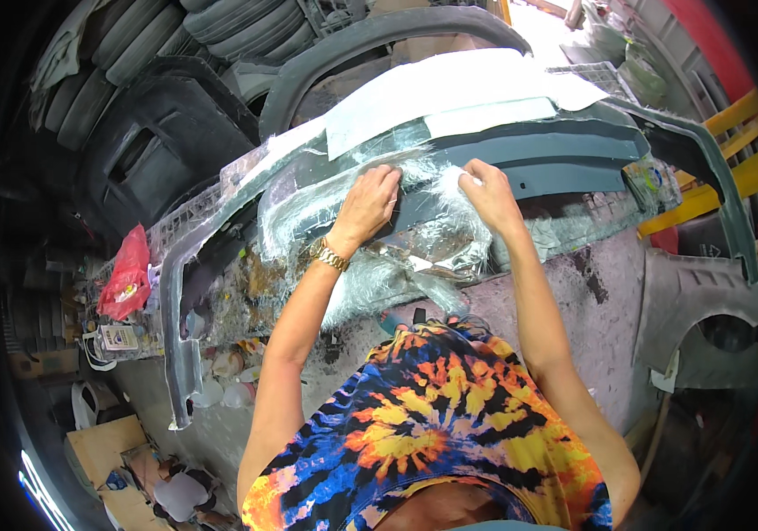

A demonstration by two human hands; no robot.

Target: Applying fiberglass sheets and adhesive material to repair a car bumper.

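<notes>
My left hand (pixel 370 199), with a metal watch at the wrist, rests on frayed translucent fiberglass mat (pixel 295 226) along a long grey car body part (pixel 556 150). Its fingers are curled down into the fibres. My right hand (pixel 488 193) pinches a loose, fluffy piece of the same mat a little farther right, over the grey part. White sheets (pixel 423 88) lie along the far side above both hands. More loose mat (pixel 352 292) hangs below them over the cluttered bench edge.
A red plastic bag (pixel 127 274) sits left. Tyres (pixel 228 26) and black panels (pixel 149 150) are stacked behind. A yellow frame (pixel 707 203) and grey fender (pixel 698 301) stand right. A long trim piece (pixel 182 354) juts down on the left. A person (pixel 180 496) is at lower left.
</notes>
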